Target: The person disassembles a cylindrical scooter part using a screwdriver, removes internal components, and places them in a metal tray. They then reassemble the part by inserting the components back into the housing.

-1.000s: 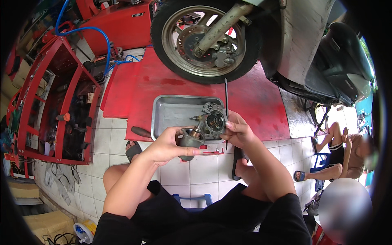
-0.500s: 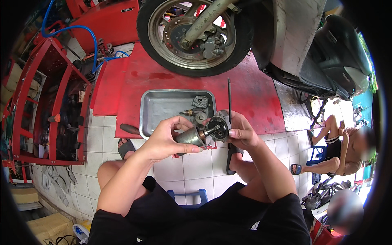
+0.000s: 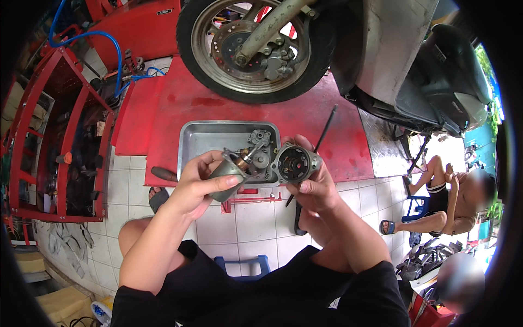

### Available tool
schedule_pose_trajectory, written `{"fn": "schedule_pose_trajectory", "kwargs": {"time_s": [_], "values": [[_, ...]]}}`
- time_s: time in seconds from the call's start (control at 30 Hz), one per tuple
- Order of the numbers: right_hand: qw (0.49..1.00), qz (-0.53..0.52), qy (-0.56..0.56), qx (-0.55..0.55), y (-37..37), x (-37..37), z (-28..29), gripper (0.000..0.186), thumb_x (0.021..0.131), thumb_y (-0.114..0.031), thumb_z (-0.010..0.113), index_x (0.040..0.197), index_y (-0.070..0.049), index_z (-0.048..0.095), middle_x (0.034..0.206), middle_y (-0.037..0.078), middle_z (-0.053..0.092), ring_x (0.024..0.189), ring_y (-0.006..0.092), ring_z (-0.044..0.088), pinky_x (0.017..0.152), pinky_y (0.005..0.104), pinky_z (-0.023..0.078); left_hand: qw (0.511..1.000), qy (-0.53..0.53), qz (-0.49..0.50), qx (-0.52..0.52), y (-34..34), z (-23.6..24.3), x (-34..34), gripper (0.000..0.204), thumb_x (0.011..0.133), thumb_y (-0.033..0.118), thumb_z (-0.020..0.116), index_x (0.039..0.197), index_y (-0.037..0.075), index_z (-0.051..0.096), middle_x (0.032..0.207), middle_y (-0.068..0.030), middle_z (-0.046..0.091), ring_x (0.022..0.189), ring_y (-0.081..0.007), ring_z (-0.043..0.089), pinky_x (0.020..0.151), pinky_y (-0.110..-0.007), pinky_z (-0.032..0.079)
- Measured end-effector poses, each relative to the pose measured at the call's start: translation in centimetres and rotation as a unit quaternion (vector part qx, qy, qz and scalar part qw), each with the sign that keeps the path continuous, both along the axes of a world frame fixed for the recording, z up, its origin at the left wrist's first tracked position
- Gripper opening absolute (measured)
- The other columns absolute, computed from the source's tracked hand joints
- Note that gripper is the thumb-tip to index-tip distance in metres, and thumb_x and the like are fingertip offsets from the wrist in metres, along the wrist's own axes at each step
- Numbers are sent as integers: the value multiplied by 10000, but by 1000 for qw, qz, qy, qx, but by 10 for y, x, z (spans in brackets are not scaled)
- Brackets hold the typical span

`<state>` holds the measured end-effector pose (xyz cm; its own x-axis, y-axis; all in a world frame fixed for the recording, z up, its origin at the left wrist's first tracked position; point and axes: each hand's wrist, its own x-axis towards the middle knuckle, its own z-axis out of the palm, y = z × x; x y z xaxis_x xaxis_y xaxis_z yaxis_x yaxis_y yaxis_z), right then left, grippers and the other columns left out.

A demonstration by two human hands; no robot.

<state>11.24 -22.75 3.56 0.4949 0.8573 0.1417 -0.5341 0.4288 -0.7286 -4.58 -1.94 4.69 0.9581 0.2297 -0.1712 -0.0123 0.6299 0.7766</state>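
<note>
My left hand (image 3: 197, 182) wraps round the grey cylindrical motor housing (image 3: 224, 188), tilted with its mouth up. From the mouth sticks an armature shaft (image 3: 248, 154) with a copper-coloured part at its base. My right hand (image 3: 321, 188) grips the round motor end cover (image 3: 295, 163), its dark inside turned toward me. A long thin dark rod (image 3: 327, 126), like a screwdriver shaft, also runs through my right hand, its middle hidden. Cover and housing are apart. Behind them a steel tray (image 3: 188, 133) holds metal parts, among them a small cast piece (image 3: 260, 137).
The tray lies on a red platform (image 3: 338, 141) below a scooter's front wheel (image 3: 248, 90). A dark handle (image 3: 163, 174) sits by the tray's left corner. A red rack (image 3: 65, 158) stands left; a blue stool (image 3: 242, 267) is beneath me. Another person (image 3: 460, 204) sits at right.
The shaft has come out of the end cover, and my hands have moved apart. The cover has turned its inside toward me; the housing has tipped upward. The dark rod now leans right.
</note>
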Motion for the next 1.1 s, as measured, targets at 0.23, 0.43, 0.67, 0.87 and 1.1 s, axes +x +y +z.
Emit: {"fn": "schedule_pose_trajectory", "kwargs": {"time_s": [0.23,0.43,0.67,0.87,1.1], "values": [[999,-38,0,38,-3,-17,12,877,713,33,824,1469,-204,448,1575,17,326,1411,232,390,1006,329,442,1000,17,11,17,1,-5,-3,439,745,98,782,1116,-25,583,991,-167,684,823,-251,688,766,-358,556],[998,-23,-9,52,-3,-16,8,916,653,116,816,1437,-220,481,1566,21,325,1417,239,381,1153,421,349,1000,9,-11,12,2,-8,-4,410,756,115,776,1093,-30,594,981,-170,678,814,-266,687,739,-366,546],[998,-40,-14,43,-4,-17,7,921,636,122,822,1434,-193,485,1549,29,359,1394,243,415,1136,423,381,1000,13,-6,16,-1,-4,-3,384,769,160,783,1052,-25,603,956,-162,668,756,-259,668,698,-359,531],[998,-47,-33,-34,1,-12,21,861,719,-24,845,1447,58,392,1415,146,515,1258,222,548,1094,377,423,999,-2,-35,17,3,-4,-5,434,814,249,760,1088,-49,602,923,-152,665,686,-213,625,588,-309,461],[989,8,-69,-134,1,-5,17,797,814,-282,774,1427,63,399,1381,230,526,1222,278,571,1043,395,446,998,22,-55,-11,5,6,-9,404,912,279,694,1091,-74,609,820,-134,646,606,-179,620,490,-284,430]]}}
